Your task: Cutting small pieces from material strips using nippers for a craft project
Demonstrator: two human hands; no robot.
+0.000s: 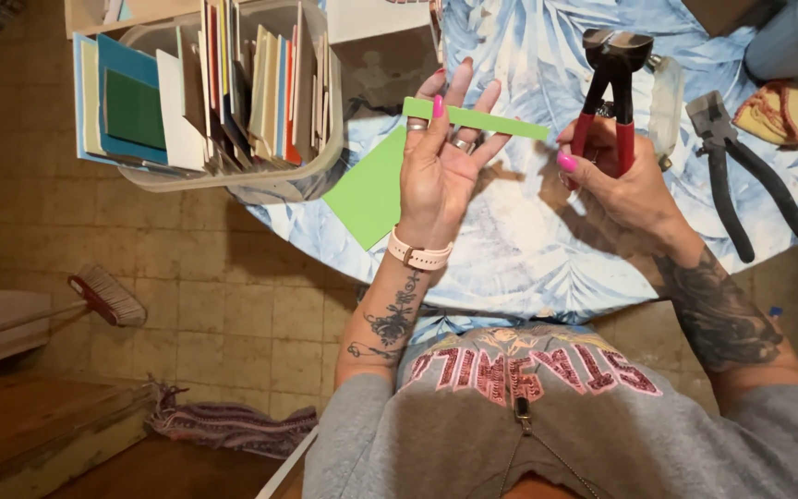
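Between both hands, narrow green strip (476, 118)

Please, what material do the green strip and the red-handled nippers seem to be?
Green strip: probably glass or glazed tile, since it stays rigid and straight with clean edges in the left hand. Red-handled nippers: dark metal jaws, handles seemingly coated in smooth red plastic, in the right hand.

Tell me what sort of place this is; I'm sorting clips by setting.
Probably a home craft corner for tile or mosaic work: a tub of coloured tiles, red-handled nippers in the right hand, and black pliers on a leaf-print tablecloth.
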